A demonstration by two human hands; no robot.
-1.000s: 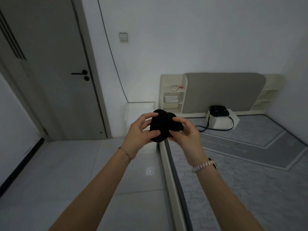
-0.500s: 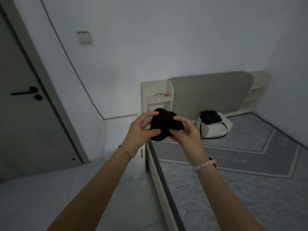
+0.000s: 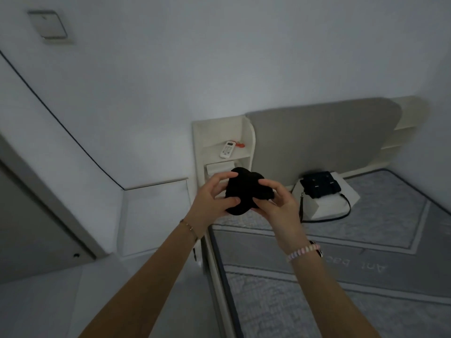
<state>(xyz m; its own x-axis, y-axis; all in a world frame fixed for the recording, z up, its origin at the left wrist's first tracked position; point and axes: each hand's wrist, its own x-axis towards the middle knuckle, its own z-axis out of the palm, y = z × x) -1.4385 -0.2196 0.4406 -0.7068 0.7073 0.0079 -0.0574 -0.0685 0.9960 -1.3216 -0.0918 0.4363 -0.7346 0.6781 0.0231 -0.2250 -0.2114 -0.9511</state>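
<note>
A small black bundle of soft cloth (image 3: 244, 191) is held up at chest height in front of me. My left hand (image 3: 212, 198) grips its left side, thumb on the front and fingers curled over the top. From the right, my right hand (image 3: 278, 206) pinches the bundle, fingers over its upper right edge. Both wrists wear bracelets. The bundle hangs in the air above the bed's near left corner.
A bed with a grey mattress (image 3: 341, 276) and grey headboard (image 3: 322, 140) fills the right. A black bag (image 3: 319, 187) lies on a white box (image 3: 334, 203) near the headboard. A cream shelf unit (image 3: 222, 140) holds a remote (image 3: 227, 149). A white cabinet (image 3: 156, 213) and a door (image 3: 31, 228) stand to the left.
The view has swung right and moved closer to the bed; the door has slid toward the left edge. Both hands keep the same hold on the black bundle.
</note>
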